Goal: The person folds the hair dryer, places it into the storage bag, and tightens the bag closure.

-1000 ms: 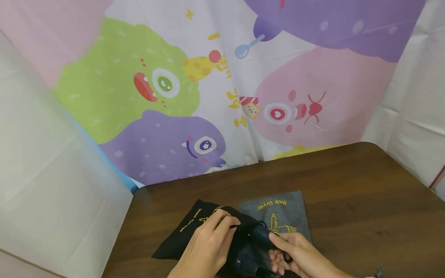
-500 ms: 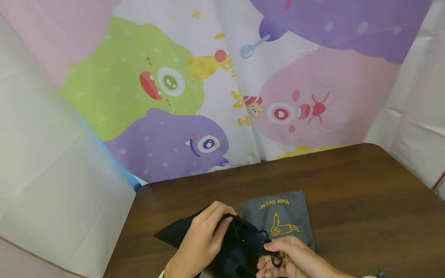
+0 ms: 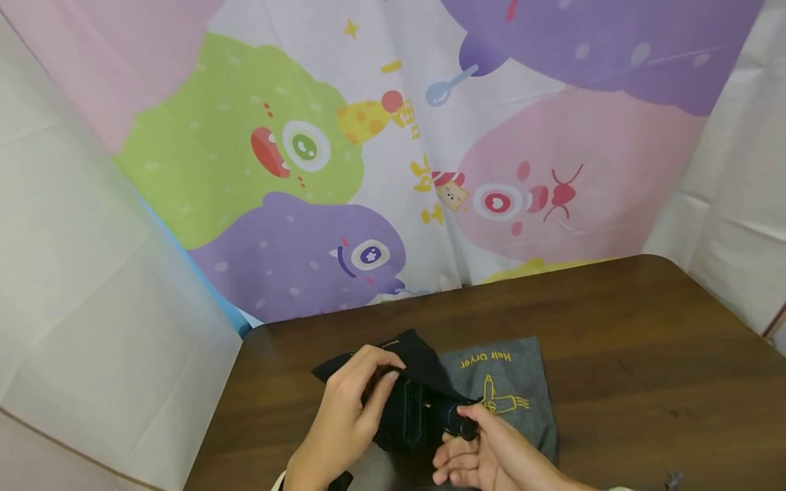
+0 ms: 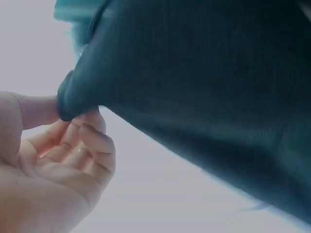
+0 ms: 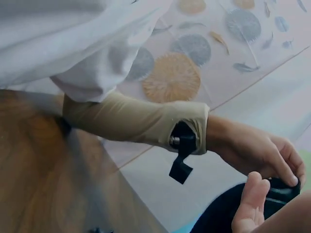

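My left hand pinches the edge of a black cloth bag between thumb and fingers. In the left wrist view, that pinch sits at the lower corner of the bag. A dark hair dryer lies partly under the bag's cloth, with its slotted nozzle end facing up. The thumb of my right hand presses on the dryer's handle end, beside a small black loop; the other fingers curl below. How much of the dryer the bag covers is hidden.
A grey pouch with yellow "Hair Dryer" lettering lies flat behind the right hand on the brown wooden table. A printed cartoon cloth hangs along the table's back edge, and a white panel stands at the left.
The bag's cloth has swung from the left up and right, its edge raised beside the dryer. The dryer has turned, nozzle up, and my right hand has shifted slightly left.
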The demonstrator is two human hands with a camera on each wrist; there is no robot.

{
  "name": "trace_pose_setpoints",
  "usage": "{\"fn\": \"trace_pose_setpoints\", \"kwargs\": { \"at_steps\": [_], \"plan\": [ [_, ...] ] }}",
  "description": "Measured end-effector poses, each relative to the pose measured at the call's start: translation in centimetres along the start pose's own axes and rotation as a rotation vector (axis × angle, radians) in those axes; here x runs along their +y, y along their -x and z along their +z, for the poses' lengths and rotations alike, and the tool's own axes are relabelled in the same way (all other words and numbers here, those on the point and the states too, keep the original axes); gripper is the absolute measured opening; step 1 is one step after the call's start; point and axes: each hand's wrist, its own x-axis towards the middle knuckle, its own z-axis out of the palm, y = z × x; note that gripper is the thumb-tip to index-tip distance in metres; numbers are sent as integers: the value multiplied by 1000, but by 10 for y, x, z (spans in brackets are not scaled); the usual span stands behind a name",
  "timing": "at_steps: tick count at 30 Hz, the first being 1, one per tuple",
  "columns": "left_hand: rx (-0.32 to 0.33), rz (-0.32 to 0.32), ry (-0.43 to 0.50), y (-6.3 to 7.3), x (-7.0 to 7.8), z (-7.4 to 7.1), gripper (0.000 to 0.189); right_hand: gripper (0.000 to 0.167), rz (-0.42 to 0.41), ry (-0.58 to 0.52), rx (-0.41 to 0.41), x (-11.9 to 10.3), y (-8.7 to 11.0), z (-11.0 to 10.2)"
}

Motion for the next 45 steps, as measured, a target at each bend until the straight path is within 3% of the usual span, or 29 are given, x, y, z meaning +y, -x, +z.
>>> {"fn": "trace_pose_setpoints", "kwargs": {
  "at_steps": [4, 8, 14, 21, 26, 30, 34, 39, 45],
  "plan": [
    [-5, -45, 4, 0, -4, -2, 12, 35, -13, 41, 76, 0, -5, 8],
    [-36, -18, 12, 0, -4, 0, 12, 36, -52, 57, 131, -2, -9, 15],
    [-29, 24, -18, 2, 0, 1, 13, 35, -105, 42, 166, -1, -20, 25],
    [-16, -6, -51, 7, -1, 1, 15, 27, -130, 39, 198, 5, -44, 36],
    [-28, 30, -65, 5, -1, 7, 15, 28, -206, 168, 227, 9, -47, 36],
    [-37, 20, -110, 1, 0, 10, 12, 34, -238, 254, 245, 7, -45, 37],
    [-51, 61, -111, 0, 0, 11, 12, 35, -216, 246, 240, 0, -47, 38],
    [-94, 153, -98, 2, 1, 19, 17, 22, -196, 188, 235, -2, -54, 33],
    [-145, 173, -104, 2, 2, 31, 20, 27, -252, 71, 260, 0, -59, 24]
  ]
}}
